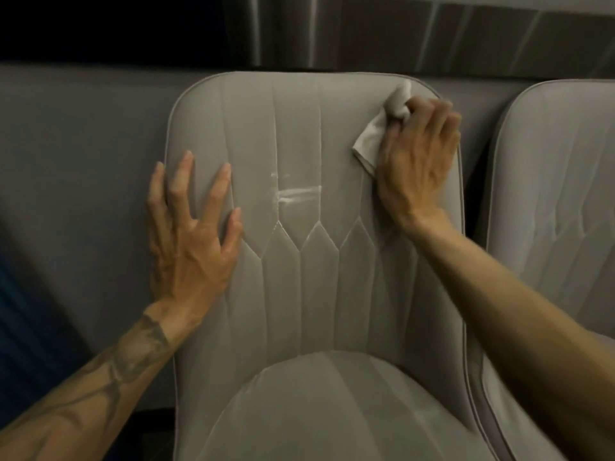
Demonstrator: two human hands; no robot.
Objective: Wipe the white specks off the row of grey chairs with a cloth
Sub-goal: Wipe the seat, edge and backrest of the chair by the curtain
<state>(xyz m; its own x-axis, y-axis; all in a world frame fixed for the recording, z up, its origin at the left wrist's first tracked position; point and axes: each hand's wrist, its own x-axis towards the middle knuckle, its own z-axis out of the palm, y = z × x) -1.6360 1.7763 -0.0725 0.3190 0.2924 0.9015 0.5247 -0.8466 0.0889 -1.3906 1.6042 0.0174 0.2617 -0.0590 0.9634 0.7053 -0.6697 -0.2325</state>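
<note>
A grey padded chair with stitched panels fills the middle of the head view. White smears streak the centre of its backrest. My right hand presses a crumpled white cloth against the backrest's upper right corner, fingers closed on it. Flat against the backrest's left edge lies my left hand, fingers spread and holding nothing.
A second grey chair stands close on the right, its edge almost touching the first. Behind the chairs runs a grey wall with a dark band and a metallic panel above. A dark blue surface shows at the left edge.
</note>
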